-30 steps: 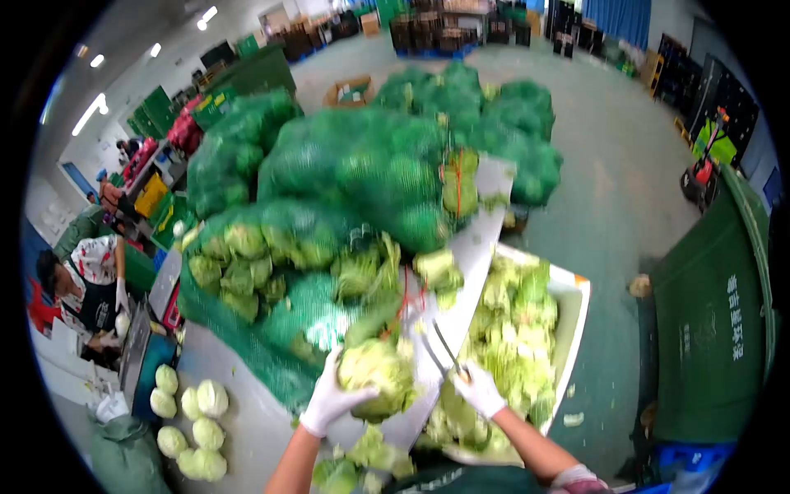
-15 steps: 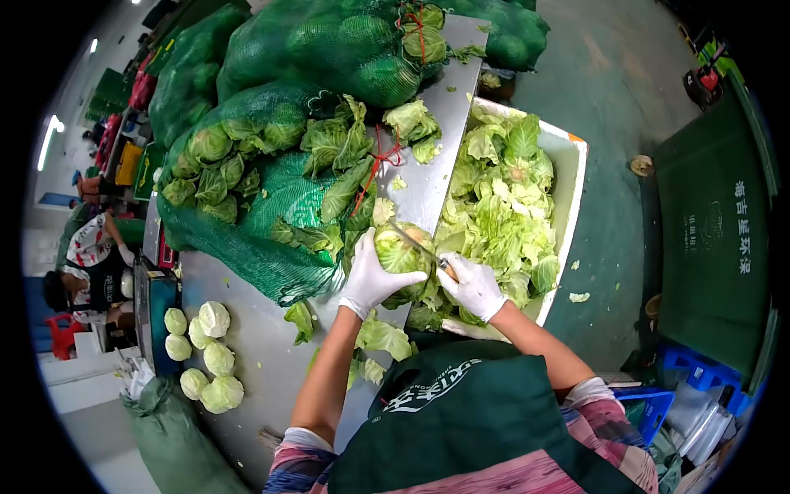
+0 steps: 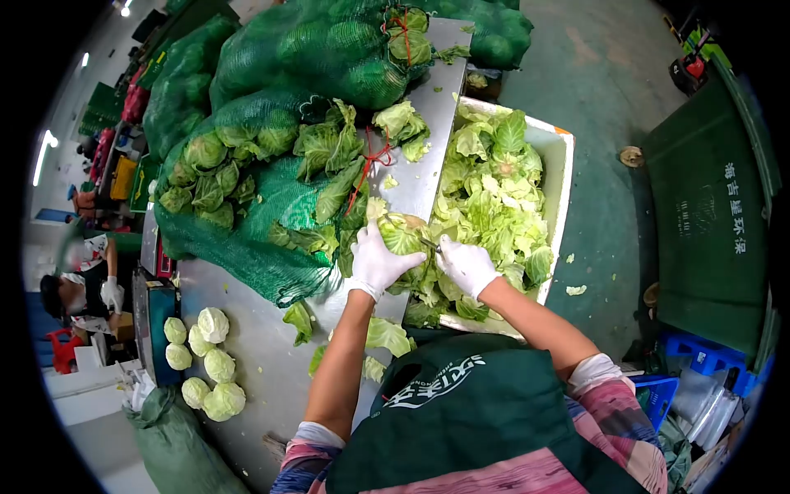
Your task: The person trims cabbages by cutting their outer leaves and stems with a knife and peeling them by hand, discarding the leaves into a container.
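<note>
Along the right edge of a grey metal table (image 3: pixel 271 354), beside a white foam box (image 3: pixel 563 189) of loose green leaves (image 3: pixel 502 206), the white-gloved left hand (image 3: pixel 378 259) clasps a round green cabbage (image 3: pixel 400 237), apparently steadying it against the slim dark knife (image 3: pixel 430 244) pinched in the white-gloved right hand (image 3: pixel 467 265).

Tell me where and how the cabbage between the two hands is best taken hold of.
Probably around its rounded left side, coming from the left with thumb and fingers spread, much as the left hand holds it. The cabbage is a round head with no handle, and the knife in the right hand meets its right side, so that side seems better left free.
</note>
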Demonstrator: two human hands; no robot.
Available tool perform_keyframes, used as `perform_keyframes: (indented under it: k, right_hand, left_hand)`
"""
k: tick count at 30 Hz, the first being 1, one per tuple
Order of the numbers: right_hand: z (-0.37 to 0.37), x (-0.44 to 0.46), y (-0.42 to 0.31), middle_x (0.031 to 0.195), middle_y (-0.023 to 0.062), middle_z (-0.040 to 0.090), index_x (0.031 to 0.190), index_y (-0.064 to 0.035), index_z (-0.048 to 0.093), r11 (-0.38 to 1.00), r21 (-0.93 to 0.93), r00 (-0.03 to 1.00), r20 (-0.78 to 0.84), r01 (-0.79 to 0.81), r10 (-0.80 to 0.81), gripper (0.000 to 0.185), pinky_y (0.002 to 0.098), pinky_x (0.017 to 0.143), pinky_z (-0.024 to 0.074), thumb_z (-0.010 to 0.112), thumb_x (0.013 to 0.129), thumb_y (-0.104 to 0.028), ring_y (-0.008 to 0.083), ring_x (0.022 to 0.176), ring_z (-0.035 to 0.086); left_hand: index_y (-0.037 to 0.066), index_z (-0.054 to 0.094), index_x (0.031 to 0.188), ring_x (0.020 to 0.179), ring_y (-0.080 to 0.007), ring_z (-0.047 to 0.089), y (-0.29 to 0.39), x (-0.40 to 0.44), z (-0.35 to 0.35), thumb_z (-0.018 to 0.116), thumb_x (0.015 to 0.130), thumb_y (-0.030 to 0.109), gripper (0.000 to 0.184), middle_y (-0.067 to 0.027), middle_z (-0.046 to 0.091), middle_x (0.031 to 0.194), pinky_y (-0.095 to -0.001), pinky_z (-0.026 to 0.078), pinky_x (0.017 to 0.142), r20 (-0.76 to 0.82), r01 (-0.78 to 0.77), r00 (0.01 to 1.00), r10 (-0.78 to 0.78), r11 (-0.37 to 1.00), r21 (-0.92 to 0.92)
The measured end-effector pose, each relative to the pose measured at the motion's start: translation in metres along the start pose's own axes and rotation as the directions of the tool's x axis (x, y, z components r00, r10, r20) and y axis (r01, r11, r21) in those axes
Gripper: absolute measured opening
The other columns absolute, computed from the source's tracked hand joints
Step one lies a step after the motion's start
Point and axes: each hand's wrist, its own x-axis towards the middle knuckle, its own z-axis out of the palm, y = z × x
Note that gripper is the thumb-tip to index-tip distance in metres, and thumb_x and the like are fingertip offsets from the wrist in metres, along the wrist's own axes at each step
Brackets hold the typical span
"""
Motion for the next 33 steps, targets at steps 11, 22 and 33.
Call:
perform_keyframes:
  k: [11, 22, 33]
  right_hand:
    - [0.011, 0.048, 0.013, 0.107, 0.0251, 0.065, 0.113, 0.0006, 0.061, 0.946, -0.019, 0.886, 0.344, -0.324, 0.311, 0.035, 0.0450, 0.085, 0.0507, 0.043, 0.089, -0.017, 0.0381, 0.097, 0.065]
    - [0.024, 0.000, -0.011, 0.097, 0.0260, 0.065, 0.115, -0.0014, 0.061, 0.771, 0.602, 0.974, 0.058, -0.210, 0.220, 0.047, 0.0434, 0.083, 0.0470, 0.049, 0.093, -0.041, 0.0400, 0.094, 0.062]
    - [-0.018, 0.034, -0.050, 0.090, 0.0221, 0.067, 0.146, -0.0117, 0.031, 0.992, 0.095, 0.941, 0.318, 0.085, -0.111, 0.057, 0.0464, 0.074, 0.0505, 0.037, 0.098, -0.043, 0.0397, 0.079, 0.064]
  left_hand:
    - [0.000, 0.029, 0.141, 0.120, -0.0447, 0.043, 0.031, -0.033, 0.010, 0.087, 0.055, 0.042, 0.112, -0.0263, 0.039, 0.136, -0.0487, 0.045, 0.096, -0.094, 0.006, 0.996, 0.008, 0.990, 0.141]
    - [-0.002, 0.023, 0.145, 0.133, -0.0328, 0.034, -0.100, -0.071, 0.040, 0.086, 0.063, 0.039, 0.111, -0.0245, 0.034, 0.142, -0.0386, 0.029, 0.111, -0.149, -0.085, 0.989, 0.009, 0.858, -0.507]
    - [-0.005, 0.024, 0.144, 0.118, -0.0234, 0.049, -0.089, -0.063, 0.048, 0.078, 0.076, 0.021, 0.090, -0.0205, 0.043, 0.134, -0.0316, 0.043, 0.098, -0.017, 0.122, 0.974, -0.224, 0.591, -0.797]
